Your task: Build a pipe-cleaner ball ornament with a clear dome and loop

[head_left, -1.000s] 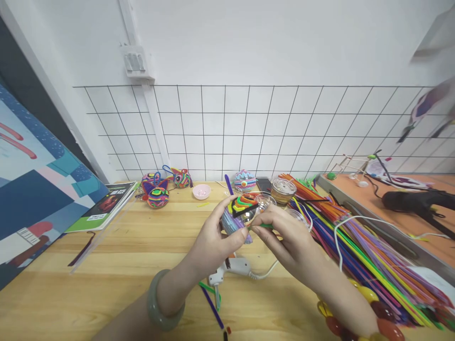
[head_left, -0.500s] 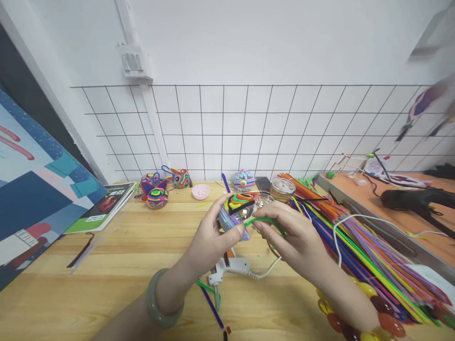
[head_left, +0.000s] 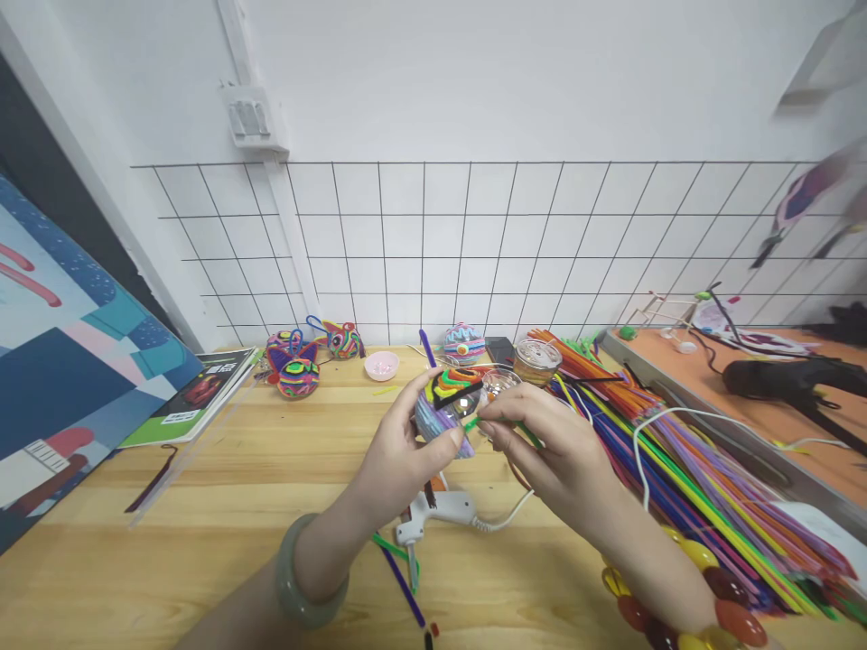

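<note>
The colorful ball (head_left: 447,397), partly wrapped in fuzzy stems with a clear patch showing, sits between the thumb and fingers of my left hand (head_left: 413,442), which are closed around its near and left sides. My right hand (head_left: 542,442) is just to the right of it, thumb and fingertips pinching a green stem (head_left: 472,422) whose end meets the ball beside my left thumb; its other part runs on beneath my right fingers. Below my hands, on the wooden table (head_left: 237,506), lies a white glue gun (head_left: 440,508), its cord leading off under my right hand. Nearer me, a green strip (head_left: 389,544) and a purple stem (head_left: 405,587) lie by its nozzle. Just beyond my right fingers is a clear dome (head_left: 501,381), partly hidden by them, with a round clear container (head_left: 537,361) behind it to the right. A striped ball (head_left: 462,343) rests straight beyond my hands, and a pink dish (head_left: 382,365) stands beyond my left hand. Farther left are the finished-looking wrapped balls (head_left: 299,377). To the right of my right hand, bundles of colored stems (head_left: 704,487) spread toward me, a white cable (head_left: 640,451) lying across them.
</note>
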`<state>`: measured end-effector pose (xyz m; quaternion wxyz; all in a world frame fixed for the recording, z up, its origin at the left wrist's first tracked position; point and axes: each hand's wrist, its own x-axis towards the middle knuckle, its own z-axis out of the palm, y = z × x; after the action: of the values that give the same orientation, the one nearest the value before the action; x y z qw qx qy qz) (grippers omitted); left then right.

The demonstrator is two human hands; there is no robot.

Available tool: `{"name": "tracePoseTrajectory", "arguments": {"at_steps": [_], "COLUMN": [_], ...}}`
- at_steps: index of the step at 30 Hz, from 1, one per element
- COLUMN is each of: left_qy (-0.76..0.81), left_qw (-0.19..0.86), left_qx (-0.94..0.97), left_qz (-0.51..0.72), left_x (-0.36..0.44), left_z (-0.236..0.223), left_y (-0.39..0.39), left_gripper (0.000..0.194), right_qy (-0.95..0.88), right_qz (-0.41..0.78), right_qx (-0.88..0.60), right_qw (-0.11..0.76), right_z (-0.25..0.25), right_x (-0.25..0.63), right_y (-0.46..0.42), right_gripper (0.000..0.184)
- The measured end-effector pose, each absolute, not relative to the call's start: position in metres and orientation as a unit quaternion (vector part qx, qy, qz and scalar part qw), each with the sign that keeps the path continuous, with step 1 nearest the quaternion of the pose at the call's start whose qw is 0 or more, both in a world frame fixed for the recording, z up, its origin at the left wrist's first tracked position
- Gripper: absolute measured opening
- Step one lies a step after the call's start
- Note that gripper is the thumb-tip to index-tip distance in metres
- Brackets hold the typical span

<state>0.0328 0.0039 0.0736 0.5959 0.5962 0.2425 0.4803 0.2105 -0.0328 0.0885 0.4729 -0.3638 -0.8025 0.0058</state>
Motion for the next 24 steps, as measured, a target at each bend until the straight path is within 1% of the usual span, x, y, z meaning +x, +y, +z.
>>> {"name": "tracePoseTrajectory", "arguments": {"at_steps": [11, 19, 24], "left_qy": [0.233, 0.240, 0.239], "left_qw": [0.605, 0.594, 0.592], "left_qx": [0.591, 0.595, 0.597], "left_qz": [0.481, 0.485, 0.485], "left_x": [0.0337, 0.0333, 0.0329], "left_z": [0.0755, 0.0742, 0.0742], "left_y": [0.0016, 0.0033, 0.0029], "left_gripper": [0.065, 0.065, 0.067], "right_qy": [-0.799, -0.796, -0.798], "right_qz": [0.013, 0.004, -0.001], "right_qx": [-0.369, -0.376, -0.374], "right_qw": [0.475, 0.474, 0.473], "right_z": [0.0896, 0.0878, 0.0875], "right_x": [0.2094, 0.2108, 0.2113], "right_y": [-0.0339, -0.0332, -0.0325], "right_gripper": [0.010, 0.013, 0.010]}}
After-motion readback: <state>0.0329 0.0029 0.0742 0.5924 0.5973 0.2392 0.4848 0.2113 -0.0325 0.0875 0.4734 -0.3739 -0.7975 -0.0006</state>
